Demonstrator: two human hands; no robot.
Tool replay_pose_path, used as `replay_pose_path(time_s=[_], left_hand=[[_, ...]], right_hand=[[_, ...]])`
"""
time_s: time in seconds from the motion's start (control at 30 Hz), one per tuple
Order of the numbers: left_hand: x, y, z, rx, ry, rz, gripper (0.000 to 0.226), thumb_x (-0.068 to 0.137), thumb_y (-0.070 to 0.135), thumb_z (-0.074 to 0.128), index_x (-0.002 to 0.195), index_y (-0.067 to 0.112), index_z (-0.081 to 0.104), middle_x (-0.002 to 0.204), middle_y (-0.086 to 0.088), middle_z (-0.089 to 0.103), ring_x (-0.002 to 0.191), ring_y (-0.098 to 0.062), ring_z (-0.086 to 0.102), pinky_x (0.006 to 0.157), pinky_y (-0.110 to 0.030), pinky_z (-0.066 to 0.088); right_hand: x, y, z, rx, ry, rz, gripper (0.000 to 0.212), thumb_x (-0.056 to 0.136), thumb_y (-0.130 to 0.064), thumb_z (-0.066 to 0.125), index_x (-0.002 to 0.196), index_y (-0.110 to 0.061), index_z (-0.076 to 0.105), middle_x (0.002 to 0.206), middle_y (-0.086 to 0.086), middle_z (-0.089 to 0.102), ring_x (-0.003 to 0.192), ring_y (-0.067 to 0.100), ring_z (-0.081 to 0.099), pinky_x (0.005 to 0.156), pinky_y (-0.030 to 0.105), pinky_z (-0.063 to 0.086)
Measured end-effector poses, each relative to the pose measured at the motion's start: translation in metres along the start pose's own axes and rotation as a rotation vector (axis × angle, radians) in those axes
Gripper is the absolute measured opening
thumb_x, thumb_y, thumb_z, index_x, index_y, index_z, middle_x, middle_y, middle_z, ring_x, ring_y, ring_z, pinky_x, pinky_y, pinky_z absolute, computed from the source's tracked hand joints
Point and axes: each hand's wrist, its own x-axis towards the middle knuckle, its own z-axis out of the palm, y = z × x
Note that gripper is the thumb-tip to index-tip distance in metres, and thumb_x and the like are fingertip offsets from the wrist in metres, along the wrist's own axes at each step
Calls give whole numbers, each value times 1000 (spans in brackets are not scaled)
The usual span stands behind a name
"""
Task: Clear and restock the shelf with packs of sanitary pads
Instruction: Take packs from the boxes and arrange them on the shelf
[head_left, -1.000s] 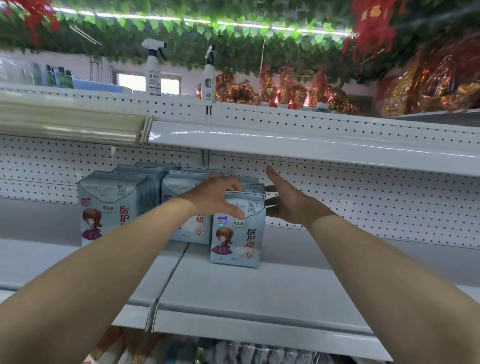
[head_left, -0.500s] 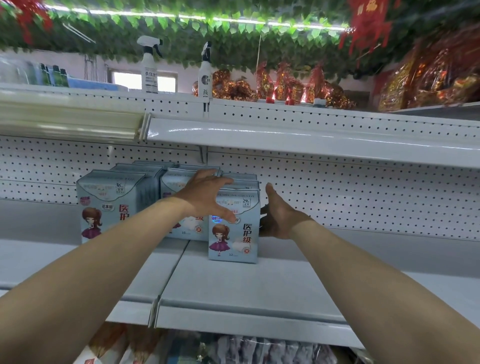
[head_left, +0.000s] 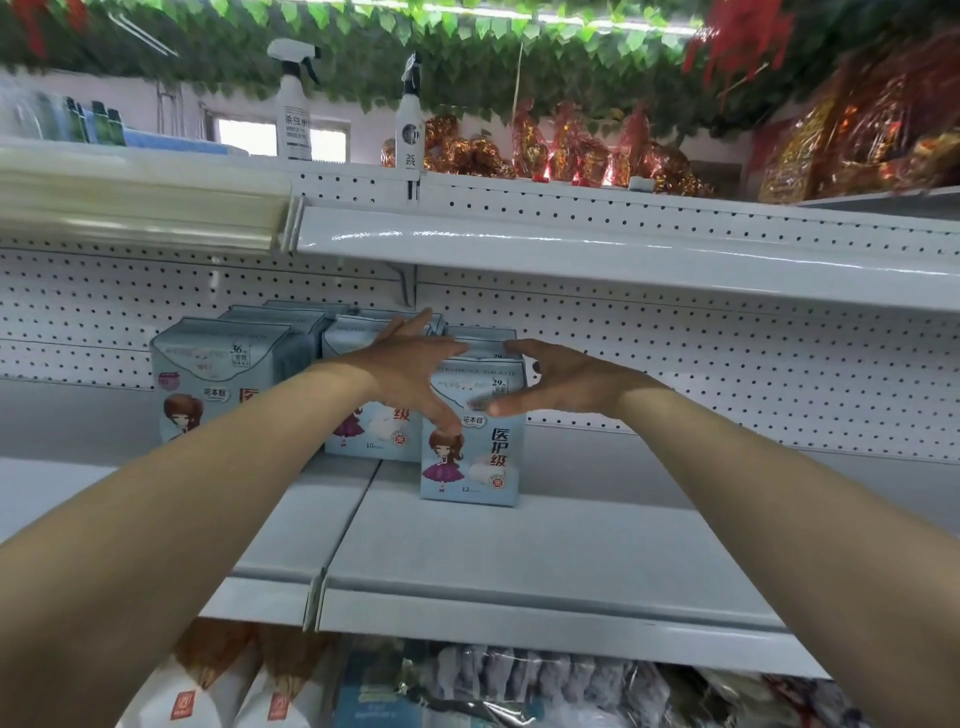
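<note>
Both open-fingered, the left hand (head_left: 410, 370) and right hand (head_left: 563, 382) flank the front pack (head_left: 470, 460); a lopsided squeeze could tip it.

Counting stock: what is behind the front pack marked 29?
Behind the front pack, the top of another pack shows, then pegboard. The left hand and right hand hide the rest.

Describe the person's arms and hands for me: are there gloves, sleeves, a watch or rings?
The left hand and the right hand are bare: no gloves, and no rings show. The left forearm and the right forearm are bare too, with no sleeve up to the picture's edge and no watch or bracelet at either wrist.
</note>
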Motion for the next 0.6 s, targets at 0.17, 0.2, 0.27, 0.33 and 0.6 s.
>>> replay_pose_path(time_s=[0.17, 0.2, 0.27, 0.33, 0.6], left_hand=[[8, -2, 5, 18, 54, 2, 120, 62, 69, 80, 158, 38, 15, 167, 3, -8, 150, -21, -24, 121, -44, -9], [9, -3, 6, 23, 67, 3, 121, 61, 70, 80, 158, 38, 16, 167, 2, -9, 150, -22, -24, 121, -45, -8], [7, -2, 8, 18, 76, -2, 121, 60, 70, 80, 158, 40, 16, 167, 1, -10, 150, -24, -23, 122, -46, -7], [4, -1, 8, 9, 74, -16, 121, 62, 68, 81, 158, 40, 12, 167, 0, -13, 151, -26, -22, 121, -45, -8], [-9, 0, 0, -1, 74, 7, 123, 65, 70, 77, 159, 35, 6, 168, 1, -1, 152, -18, -19, 120, -40, -12]], right_hand=[[2, -6, 9, -317, 72, -12, 98, 72, -32, 91, 152, -22, 35, 143, -3, 51, 130, 16, 47, 96, 18, 39], [4, -5, 11, -338, 81, -13, 100, 71, -32, 91, 152, -21, 34, 144, -1, 50, 131, 18, 46, 101, 22, 39], [4, -6, 14, -361, 90, -5, 100, 70, -33, 91, 151, -20, 35, 144, 0, 49, 131, 19, 45, 104, 26, 39], [4, -10, 16, -394, 99, 6, 102, 68, -38, 91, 151, -22, 35, 143, 0, 47, 130, 19, 45, 105, 29, 40], [-2, -19, 17, -401, 125, 66, 113, 65, -58, 87, 156, -28, 27, 152, -3, 42, 134, 18, 43, 109, 31, 40]])
